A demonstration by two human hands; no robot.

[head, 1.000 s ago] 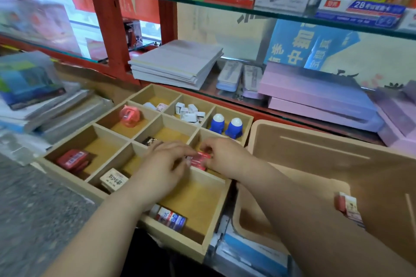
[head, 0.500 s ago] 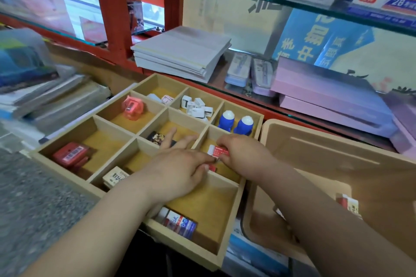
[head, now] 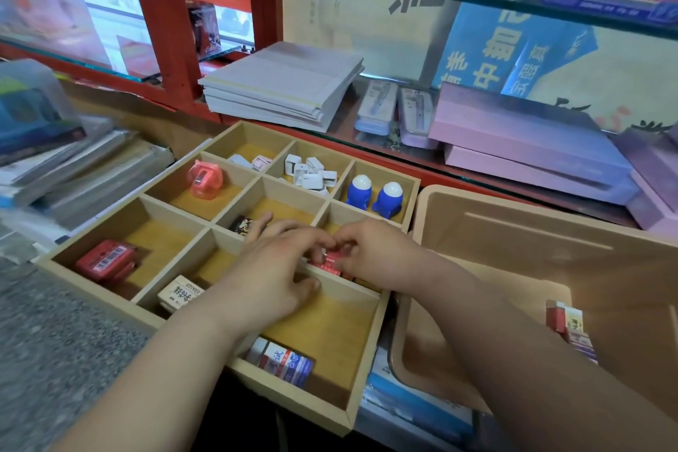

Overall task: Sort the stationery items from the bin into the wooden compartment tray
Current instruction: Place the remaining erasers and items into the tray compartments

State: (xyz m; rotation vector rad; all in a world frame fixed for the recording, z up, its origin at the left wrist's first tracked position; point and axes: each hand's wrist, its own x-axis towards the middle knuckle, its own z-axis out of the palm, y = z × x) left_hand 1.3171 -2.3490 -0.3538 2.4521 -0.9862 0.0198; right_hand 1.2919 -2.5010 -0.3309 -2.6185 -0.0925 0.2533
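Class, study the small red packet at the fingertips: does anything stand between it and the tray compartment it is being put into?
Nothing visible does. The right hand pinches the red packet low at the wooden tray's right middle compartment, with the left hand's fingers touching it. The hands hide the floor beneath.

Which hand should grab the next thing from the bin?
Right hand, probably. Once it lets go of the red pack, the bin with more packs lies right beside it; the left hand would have to cross over.
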